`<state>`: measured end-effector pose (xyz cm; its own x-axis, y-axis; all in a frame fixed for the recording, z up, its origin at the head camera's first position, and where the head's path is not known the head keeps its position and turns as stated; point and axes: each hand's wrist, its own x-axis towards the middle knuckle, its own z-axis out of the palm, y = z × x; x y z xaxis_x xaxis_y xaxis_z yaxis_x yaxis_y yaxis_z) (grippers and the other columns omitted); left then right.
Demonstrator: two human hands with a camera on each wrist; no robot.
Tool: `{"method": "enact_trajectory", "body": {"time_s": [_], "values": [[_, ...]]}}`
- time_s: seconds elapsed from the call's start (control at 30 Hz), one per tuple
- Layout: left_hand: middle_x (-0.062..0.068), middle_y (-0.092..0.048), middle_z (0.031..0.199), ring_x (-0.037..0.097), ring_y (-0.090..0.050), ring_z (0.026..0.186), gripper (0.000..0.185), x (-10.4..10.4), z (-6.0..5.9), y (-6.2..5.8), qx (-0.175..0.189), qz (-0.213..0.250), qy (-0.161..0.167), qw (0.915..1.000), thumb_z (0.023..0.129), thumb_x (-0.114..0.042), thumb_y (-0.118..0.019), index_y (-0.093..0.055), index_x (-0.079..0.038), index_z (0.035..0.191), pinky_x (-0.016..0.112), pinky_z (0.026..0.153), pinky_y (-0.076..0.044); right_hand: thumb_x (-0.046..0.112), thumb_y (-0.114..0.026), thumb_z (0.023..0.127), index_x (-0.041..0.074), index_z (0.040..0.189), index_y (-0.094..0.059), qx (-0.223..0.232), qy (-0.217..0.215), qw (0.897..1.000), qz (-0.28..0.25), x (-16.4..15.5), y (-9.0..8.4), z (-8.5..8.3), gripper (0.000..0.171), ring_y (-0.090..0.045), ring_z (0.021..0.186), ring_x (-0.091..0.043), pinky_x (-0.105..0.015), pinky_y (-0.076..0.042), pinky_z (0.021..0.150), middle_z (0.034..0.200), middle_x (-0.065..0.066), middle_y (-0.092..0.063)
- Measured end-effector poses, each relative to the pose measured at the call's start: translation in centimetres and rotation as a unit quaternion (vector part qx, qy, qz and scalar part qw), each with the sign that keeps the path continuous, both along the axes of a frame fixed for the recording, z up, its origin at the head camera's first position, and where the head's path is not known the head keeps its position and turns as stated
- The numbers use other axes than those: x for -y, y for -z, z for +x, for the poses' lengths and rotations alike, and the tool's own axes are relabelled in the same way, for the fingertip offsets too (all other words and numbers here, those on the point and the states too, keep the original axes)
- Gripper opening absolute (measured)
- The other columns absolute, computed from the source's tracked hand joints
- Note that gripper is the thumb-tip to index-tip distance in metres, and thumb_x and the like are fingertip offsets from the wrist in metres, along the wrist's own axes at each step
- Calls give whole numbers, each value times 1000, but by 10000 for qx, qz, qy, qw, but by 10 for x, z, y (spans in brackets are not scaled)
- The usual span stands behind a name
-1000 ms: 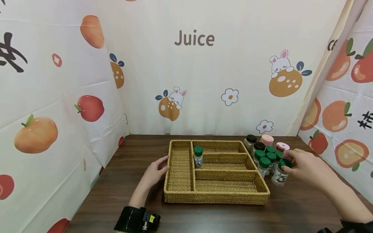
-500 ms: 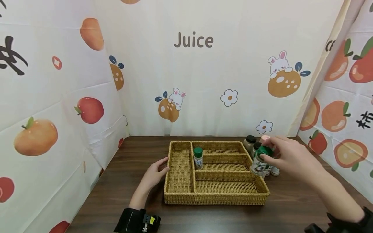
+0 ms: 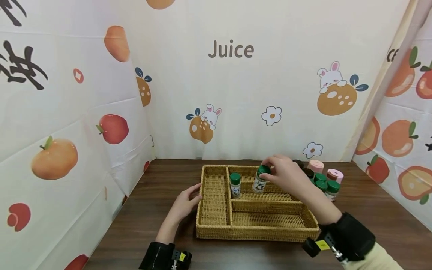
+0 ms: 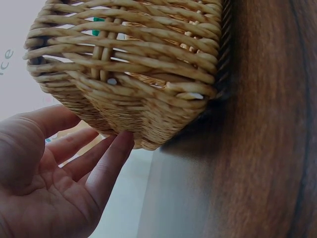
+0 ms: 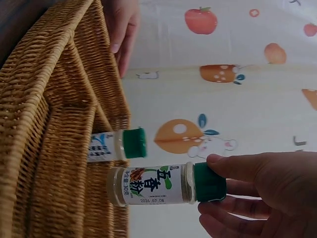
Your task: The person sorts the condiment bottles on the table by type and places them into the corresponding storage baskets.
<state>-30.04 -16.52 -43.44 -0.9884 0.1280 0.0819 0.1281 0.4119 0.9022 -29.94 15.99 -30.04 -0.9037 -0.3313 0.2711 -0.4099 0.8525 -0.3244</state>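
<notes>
1. Fruit-and-rabbit printed cloth [image 3: 236,93] reading "Juice" is hanging behind and to both sides of a dark wooden counter [image 3: 162,232].
2. Over the middle compartment of the basket [image 3: 256,234] a jar [image 3: 260,181] with a green cap is hanging upright, its base level with the wicker dividers; whether it is touching the basket floor I cannot tell.
3. Pinching that jar by its cap is the right hand [image 3: 287,175], thumb and fingertips curling round the green lid, as the right wrist view [image 5: 210,182] shows plainly.
4. Just beside it, to the left, a second jar [image 3: 235,185] is standing upright in the same compartment, against the divider of the long left compartment.
5. Resting at the basket's left wall is the left hand [image 3: 183,204], fingers straight and slightly spread, fingertips [image 4: 121,144] touching the wicker near its lower edge.
6. Behind the right wrist, near the basket's far right corner, a cluster of jars [image 3: 325,183] is standing on the counter: several with green caps, two with pink caps, and dark-capped ones partly hidden by the hand.
7. Black straps are showing on both wrists.
</notes>
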Motion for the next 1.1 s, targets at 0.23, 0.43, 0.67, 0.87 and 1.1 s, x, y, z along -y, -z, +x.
{"method": "enact_trajectory", "body": {"time_s": [0.23,0.43,0.67,0.87,1.1], "values": [[23,-51,147,40,-57,127,48,-1,-2,2,47,-90,-11,9999,102,-8,-55,-46,-7,149,41,87,-57,25,-77,88,9,108,-69,220,87,9995,229,22,20,-21,27,-60,80,-17,-34,-50,68,95,-6,-64],[23,-51,147,40,-57,128,49,-2,-3,5,43,-40,-22,10000,101,-7,-55,-47,-7,149,42,89,-57,24,-78,87,9,107,-69,464,45,9984,330,37,39,-34,27,-58,81,-16,-35,-50,70,95,-5,-62],[24,-51,147,41,-55,130,48,-2,-3,4,1,-26,-8,10000,101,-7,-55,-47,-7,149,45,93,-56,22,-79,86,6,109,-69,511,106,9979,373,45,55,-45,30,-63,93,-23,-39,-54,78,103,-9,-65],[24,-49,148,41,-53,132,49,-1,-3,3,27,-11,34,10000,102,-8,-54,-45,-7,150,44,93,-56,22,-78,87,5,110,-68,570,218,9978,252,47,61,-52,31,-64,99,-27,-42,-56,83,108,-12,-65],[25,-48,149,42,-53,131,48,0,-2,2,-47,5,93,9999,102,-7,-53,-45,-4,150,44,92,-57,24,-78,87,4,112,-67,660,345,9970,202,48,63,-54,34,-65,100,-27,-42,-55,84,109,-13,-65]]}}
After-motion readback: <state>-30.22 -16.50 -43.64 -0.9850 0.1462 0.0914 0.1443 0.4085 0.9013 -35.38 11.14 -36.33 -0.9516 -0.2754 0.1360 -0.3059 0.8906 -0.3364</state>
